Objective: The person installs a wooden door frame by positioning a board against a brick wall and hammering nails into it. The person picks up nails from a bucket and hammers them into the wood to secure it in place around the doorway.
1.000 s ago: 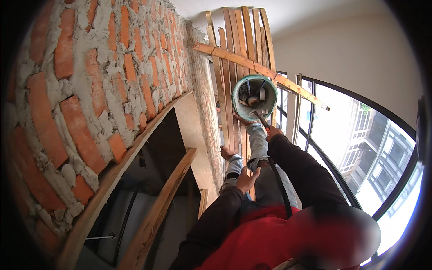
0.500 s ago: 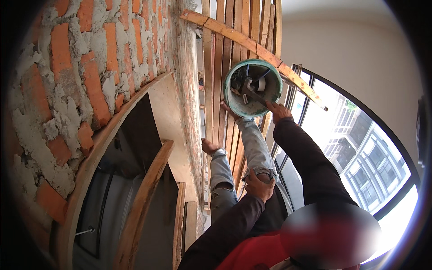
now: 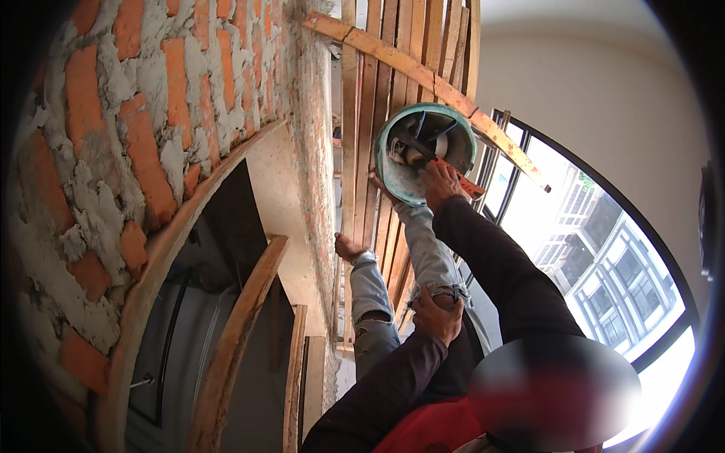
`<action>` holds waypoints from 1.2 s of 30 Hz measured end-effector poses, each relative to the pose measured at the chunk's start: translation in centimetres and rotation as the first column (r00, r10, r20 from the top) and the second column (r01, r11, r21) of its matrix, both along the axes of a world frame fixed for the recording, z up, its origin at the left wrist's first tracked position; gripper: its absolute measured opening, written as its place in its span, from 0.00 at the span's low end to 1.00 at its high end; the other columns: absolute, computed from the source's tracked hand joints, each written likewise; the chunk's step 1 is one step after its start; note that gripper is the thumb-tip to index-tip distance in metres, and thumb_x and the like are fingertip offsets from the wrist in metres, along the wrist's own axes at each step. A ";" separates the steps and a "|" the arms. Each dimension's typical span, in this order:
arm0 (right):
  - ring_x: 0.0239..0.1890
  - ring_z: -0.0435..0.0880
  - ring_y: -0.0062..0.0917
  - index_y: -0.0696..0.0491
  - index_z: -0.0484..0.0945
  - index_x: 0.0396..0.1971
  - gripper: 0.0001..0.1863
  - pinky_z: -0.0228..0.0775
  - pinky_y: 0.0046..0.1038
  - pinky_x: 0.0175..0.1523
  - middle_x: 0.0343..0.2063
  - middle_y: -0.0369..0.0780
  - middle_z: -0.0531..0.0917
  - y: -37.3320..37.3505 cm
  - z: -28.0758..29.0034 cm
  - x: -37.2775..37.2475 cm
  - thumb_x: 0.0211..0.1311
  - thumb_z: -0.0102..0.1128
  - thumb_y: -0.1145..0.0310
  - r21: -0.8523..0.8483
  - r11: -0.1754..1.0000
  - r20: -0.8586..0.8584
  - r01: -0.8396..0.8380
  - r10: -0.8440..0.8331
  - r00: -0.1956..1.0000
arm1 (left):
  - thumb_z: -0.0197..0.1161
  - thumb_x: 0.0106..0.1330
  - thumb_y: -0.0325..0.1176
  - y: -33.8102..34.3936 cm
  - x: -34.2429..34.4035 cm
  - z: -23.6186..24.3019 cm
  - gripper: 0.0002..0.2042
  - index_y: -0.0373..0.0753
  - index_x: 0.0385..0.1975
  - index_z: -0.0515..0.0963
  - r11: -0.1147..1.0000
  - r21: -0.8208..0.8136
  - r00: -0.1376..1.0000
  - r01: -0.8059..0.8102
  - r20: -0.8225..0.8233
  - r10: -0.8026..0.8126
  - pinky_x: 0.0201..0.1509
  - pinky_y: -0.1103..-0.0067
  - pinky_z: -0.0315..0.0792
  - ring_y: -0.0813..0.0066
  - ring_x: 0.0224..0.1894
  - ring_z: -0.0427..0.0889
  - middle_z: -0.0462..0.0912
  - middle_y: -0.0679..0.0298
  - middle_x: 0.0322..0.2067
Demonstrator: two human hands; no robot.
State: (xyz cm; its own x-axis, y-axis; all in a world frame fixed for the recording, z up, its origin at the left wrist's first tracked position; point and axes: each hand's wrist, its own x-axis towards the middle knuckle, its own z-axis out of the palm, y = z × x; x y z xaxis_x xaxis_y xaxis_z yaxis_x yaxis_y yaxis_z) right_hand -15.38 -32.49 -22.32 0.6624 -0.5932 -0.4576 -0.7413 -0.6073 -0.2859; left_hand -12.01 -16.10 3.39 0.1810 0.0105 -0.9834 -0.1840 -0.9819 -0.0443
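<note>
A round green-rimmed bucket (image 3: 383, 167) stands on the planks ahead of my bare feet, with dark tools and a pale round piece inside. My right hand (image 3: 440, 183) reaches over its near rim, fingers closed on a red-orange-handled tool (image 3: 470, 186). A dark length continues from this tool into the bucket; its exact kind is unclear. Lower down, my left hand (image 3: 438, 317) is closed over my right knee (image 3: 447, 290), by the ripped denim. My left foot (image 3: 349, 247) rests near the wall side of the planks.
Long wooden planks (image 3: 365, 143) run beneath me, crossed by a slanting wooden batten (image 3: 423, 76). To the left rises a brick wall (image 3: 147, 158) over an opening with a wooden frame (image 3: 281, 177) and timber posts (image 3: 240, 340). A black-framed window (image 3: 604, 249) is at right.
My right hand has moved left and farther over the bucket, from a grey metal tool to the red-orange-handled one. The tools inside have shifted. My left hand stays on the knee.
</note>
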 end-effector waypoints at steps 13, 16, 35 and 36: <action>0.55 0.75 0.42 0.51 0.74 0.51 0.22 0.65 0.46 0.61 0.49 0.44 0.77 8.2 -1.6 -1.1 0.53 0.55 0.73 0.373 0.919 -0.094 0.126 -0.098 0.991 | 0.71 0.55 0.60 -1.9 0.5 0.1 0.51 0.38 0.72 0.54 0.998 0.017 0.998 -0.064 0.021 0.064 0.64 0.55 0.70 0.34 0.61 0.71 0.64 0.36 0.62; 0.55 0.75 0.41 0.50 0.76 0.48 0.19 0.65 0.46 0.61 0.47 0.44 0.77 8.4 -1.0 -0.6 0.53 0.55 0.72 0.349 0.929 -0.091 0.127 -0.101 0.991 | 0.71 0.55 0.59 -1.3 0.4 0.1 0.50 0.38 0.72 0.55 0.995 -0.023 0.994 -0.095 0.044 0.095 0.64 0.55 0.70 0.35 0.61 0.72 0.64 0.36 0.62; 0.44 0.84 0.46 0.51 0.85 0.31 0.14 0.76 0.43 0.53 0.37 0.49 0.85 0.8 8.9 2.5 0.54 0.63 0.55 0.310 0.938 -0.160 0.153 -0.107 0.981 | 0.68 0.57 0.62 11.0 -1.8 -0.2 0.50 0.36 0.71 0.54 0.888 -0.433 0.982 -0.152 0.037 0.186 0.65 0.55 0.68 0.34 0.62 0.70 0.64 0.36 0.63; 0.43 0.85 0.46 0.51 0.85 0.31 0.15 0.76 0.42 0.52 0.35 0.49 0.85 1.0 9.5 3.1 0.54 0.64 0.55 0.271 0.960 -0.072 0.068 -0.050 0.996 | 0.67 0.61 0.59 13.5 -2.1 -1.3 0.46 0.34 0.70 0.56 0.848 -0.513 0.986 -0.130 0.020 0.163 0.64 0.59 0.70 0.41 0.62 0.73 0.72 0.39 0.59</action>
